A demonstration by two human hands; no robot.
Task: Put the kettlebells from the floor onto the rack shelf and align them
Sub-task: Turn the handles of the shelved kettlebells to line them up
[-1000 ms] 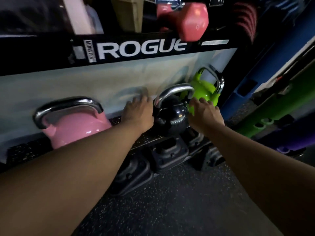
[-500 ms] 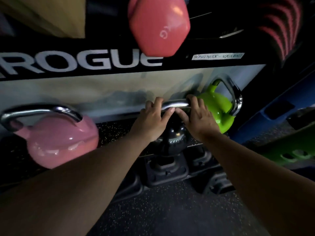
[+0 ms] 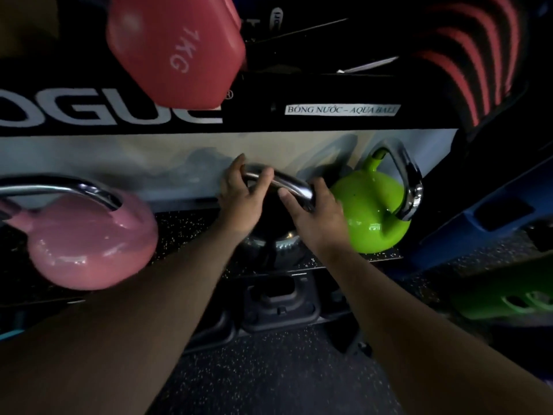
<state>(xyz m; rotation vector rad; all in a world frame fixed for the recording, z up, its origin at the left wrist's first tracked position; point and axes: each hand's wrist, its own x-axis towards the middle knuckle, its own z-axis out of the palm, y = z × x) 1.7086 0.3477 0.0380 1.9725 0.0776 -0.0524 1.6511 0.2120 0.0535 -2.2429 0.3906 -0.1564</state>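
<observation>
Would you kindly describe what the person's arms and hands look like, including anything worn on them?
Both forearms are bare up to the frame edge: no sleeves show. The left hand and right hand wear no gloves, and no rings, watch or wristbands are visible in this dim light.

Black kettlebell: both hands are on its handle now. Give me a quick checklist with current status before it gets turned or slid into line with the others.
1. Left hand gripping the chrome handle: ok, fingers wrap it.
2. Right hand gripping the same handle: ok.
3. Black kettlebell resting on the rack shelf: ok, near the front edge.
4. Gap to the green kettlebell: cannot tell, the right hand hides it.
5. Room toward the pink kettlebell: ok, bare shelf between.
6. Handles aligned: not ok, the green one's handle is turned sideways.
</observation>
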